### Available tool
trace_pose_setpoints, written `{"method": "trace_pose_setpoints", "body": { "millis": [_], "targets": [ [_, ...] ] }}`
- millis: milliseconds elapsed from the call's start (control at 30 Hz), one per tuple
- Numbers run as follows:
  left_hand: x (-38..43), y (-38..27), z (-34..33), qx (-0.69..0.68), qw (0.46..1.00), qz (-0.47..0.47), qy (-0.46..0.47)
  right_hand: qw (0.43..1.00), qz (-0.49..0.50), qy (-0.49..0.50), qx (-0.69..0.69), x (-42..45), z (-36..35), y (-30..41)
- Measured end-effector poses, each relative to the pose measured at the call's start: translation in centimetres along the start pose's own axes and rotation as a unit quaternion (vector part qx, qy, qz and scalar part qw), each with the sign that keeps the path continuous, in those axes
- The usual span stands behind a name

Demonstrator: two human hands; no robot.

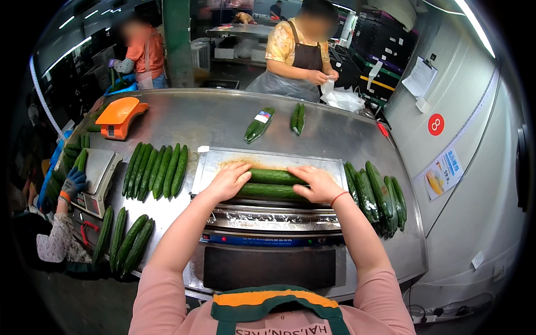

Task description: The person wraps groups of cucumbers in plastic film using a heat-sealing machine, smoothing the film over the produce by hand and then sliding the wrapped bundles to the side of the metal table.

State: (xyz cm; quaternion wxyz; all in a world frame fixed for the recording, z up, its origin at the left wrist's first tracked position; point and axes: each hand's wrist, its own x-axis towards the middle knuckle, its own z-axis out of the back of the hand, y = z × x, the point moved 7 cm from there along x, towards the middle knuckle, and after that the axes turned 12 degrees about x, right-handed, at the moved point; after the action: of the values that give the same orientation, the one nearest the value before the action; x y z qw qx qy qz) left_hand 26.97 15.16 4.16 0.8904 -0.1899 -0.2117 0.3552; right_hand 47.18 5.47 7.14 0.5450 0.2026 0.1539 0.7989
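Two green cucumbers, a far one (272,176) and a near one (270,191), lie side by side across the film wrapping machine (268,239). My left hand (229,181) holds their left ends. Around the right ends is my right hand (320,186), thumb on the near cucumber and fingers over the far one. Beyond them lies the machine's metal plate (289,155), stained brown near my left fingers. Clear film (272,217) stretches along the slot on my side. Closer to me is a black pad (268,268).
Loose cucumbers (157,171) line up left; wrapped ones (377,197) pile right. A labelled pack (259,125) and a cucumber pair (297,119) lie ahead. A co-worker's gloved hand (74,182) is at a bench scale (100,165), near an orange scale (121,117). Another person (301,63) handles plastic bags.
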Motion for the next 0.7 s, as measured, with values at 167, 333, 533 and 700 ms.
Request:
{"method": "trace_pose_setpoints", "body": {
  "millis": [167, 333, 533, 700],
  "targets": [
    [1.0, 0.0, -0.7, 0.062, 0.998, -0.012, 0.001, 0.959, -0.139, -0.09, 0.23, -1.3, -0.4, -5.0],
    [-1.0, -0.2, 0.2, 0.054, 0.998, -0.005, 0.032, 0.983, -0.052, -0.121, 0.127, -2.0, 0.0, -3.6],
    [-0.2, -1.1, 0.9, 0.047, 0.996, -0.033, 0.063, 0.988, -0.046, -0.137, 0.061, -1.4, 0.3, -1.3],
    [-0.8, -1.0, 0.4, 0.041, 0.996, -0.054, 0.061, 0.99, -0.066, -0.12, 0.04, -1.4, -0.9, -2.6]
  ]
}}
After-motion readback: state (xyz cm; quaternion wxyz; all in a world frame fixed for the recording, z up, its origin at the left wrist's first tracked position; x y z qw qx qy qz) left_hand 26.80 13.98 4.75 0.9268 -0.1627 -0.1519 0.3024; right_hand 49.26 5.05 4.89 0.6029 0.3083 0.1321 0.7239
